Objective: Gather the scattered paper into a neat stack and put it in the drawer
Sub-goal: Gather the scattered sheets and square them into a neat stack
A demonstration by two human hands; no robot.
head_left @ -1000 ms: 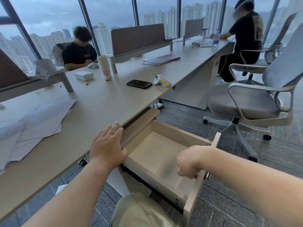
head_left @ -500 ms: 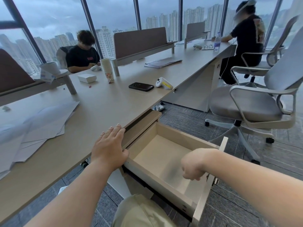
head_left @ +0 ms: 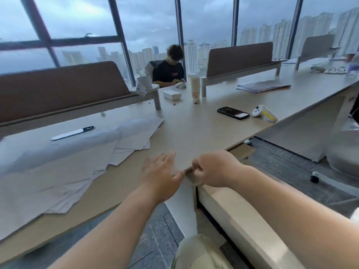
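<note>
The scattered paper (head_left: 64,167) lies fanned across the desk (head_left: 194,136), overhanging its near edge, left of both hands. The left hand (head_left: 161,175) hovers at that edge, fingers loose and spread. The right hand (head_left: 213,169), beside it, is curled; whether it grips anything is unclear. The drawer (head_left: 229,210) stands open below, right of the paper.
</note>
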